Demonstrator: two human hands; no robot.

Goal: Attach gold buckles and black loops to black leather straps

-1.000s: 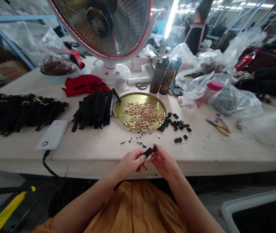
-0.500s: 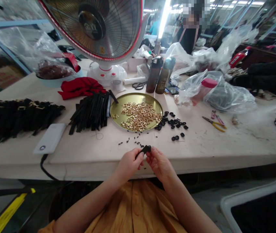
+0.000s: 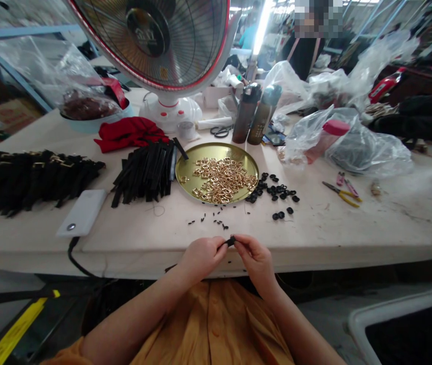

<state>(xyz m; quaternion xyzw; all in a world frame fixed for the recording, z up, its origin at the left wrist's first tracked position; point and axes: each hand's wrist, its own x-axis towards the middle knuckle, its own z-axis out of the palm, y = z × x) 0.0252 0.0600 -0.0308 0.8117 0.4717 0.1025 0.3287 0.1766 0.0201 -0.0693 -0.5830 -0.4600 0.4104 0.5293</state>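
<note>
Your left hand [image 3: 202, 256] pinches a black strap [image 3: 230, 241], right hand [image 3: 256, 259] pinches its tip; it's between your hands, by the tabletop [image 3: 143, 234] front edge. Ahead of your hands: tray [image 3: 219, 148] of gold buckles [image 3: 225, 182]. Ahead-right: black rings [image 3: 274, 190]. Ahead-left: strap pile [image 3: 145, 172].

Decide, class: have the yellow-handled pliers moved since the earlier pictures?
No. Judged against the gold tray, the yellow-handled pliers lie in the same place on the table, to the tray's right.
</note>
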